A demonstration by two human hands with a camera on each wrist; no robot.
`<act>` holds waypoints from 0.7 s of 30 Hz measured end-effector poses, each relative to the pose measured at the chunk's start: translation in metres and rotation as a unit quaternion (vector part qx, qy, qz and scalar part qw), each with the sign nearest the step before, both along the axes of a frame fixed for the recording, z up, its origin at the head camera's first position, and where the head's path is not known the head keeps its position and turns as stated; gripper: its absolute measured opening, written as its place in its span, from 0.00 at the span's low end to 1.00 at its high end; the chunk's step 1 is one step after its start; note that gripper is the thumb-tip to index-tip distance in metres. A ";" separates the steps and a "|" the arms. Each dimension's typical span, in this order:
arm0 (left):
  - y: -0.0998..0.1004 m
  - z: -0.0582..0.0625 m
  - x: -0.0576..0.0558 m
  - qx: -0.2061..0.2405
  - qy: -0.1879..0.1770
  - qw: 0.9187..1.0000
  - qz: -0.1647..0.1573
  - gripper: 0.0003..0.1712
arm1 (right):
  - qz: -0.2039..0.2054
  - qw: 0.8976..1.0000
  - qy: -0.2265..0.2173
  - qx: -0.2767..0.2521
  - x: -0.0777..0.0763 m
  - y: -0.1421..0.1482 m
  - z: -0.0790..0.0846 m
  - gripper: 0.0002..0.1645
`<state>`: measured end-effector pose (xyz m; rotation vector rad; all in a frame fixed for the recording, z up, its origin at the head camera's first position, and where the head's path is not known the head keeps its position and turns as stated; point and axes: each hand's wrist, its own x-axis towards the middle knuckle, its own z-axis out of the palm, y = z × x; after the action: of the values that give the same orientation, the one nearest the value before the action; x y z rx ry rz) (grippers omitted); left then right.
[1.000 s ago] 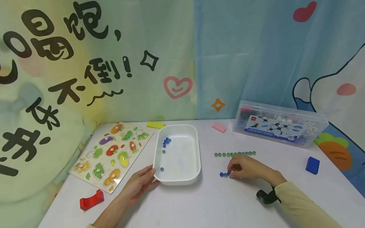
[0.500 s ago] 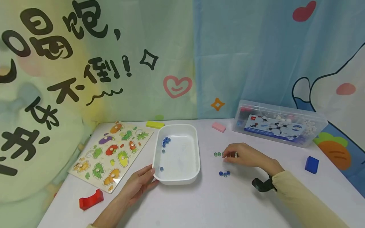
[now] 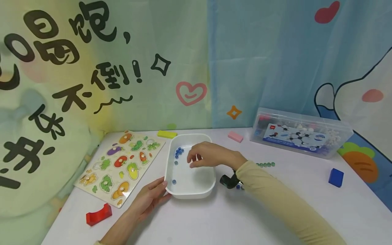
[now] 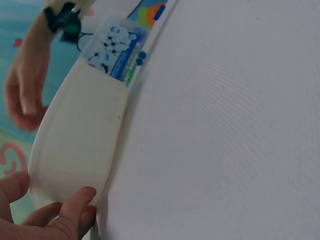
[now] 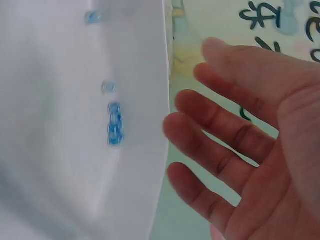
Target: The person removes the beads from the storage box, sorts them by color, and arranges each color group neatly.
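Note:
My left hand grips the near-left corner of a white plastic tray, its thumb at the rim and its fingers against the outer side. In the left wrist view the thumb and fingers close around the tray's end wall. My right hand hovers over the tray, fingers loosely bent. The right wrist view shows its fingers spread apart with nothing between them. Several small blue glass beads lie along the tray's left side, most of them clustered together, with paler ones set apart.
Right of the tray lies a row of green beads; blue beads sit nearer, partly hidden by the right wrist camera. Around are a vegetable puzzle board, red, yellow, pink and blue blocks, and a clear box.
My right hand has gone from the blue beads on the table, past the green row, leftward to above the tray. The left hand keeps its hold on the tray.

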<state>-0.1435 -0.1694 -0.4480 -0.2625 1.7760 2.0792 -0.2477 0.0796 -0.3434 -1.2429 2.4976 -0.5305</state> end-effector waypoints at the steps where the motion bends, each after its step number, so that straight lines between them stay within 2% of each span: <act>1: 0.000 0.000 0.000 0.000 0.000 1.000 0.001 0.39 | 0.006 1.000 -0.003 0.008 -0.002 -0.011 -0.001 0.11; 6: -0.001 -0.001 0.000 0.005 0.006 1.000 -0.005 0.38 | 0.024 0.998 0.002 0.061 -0.011 -0.053 -0.016 0.10; 10: -0.001 0.000 0.001 0.016 0.014 1.000 -0.011 0.37 | 0.019 0.994 -0.015 0.102 -0.012 -0.074 -0.031 0.08; 14: -0.002 -0.001 0.001 0.027 0.020 0.999 -0.015 0.36 | 0.009 0.990 -0.040 0.135 -0.010 -0.085 -0.041 0.07; 21: -0.003 -0.002 0.000 0.029 0.023 0.999 -0.017 0.36 | -0.005 0.986 -0.038 0.161 -0.006 -0.091 -0.048 0.06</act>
<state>-0.1439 -0.1720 -0.4502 -0.1682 1.7307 2.1252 -0.2538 -0.0115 -0.3915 -1.0662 2.4066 -0.1617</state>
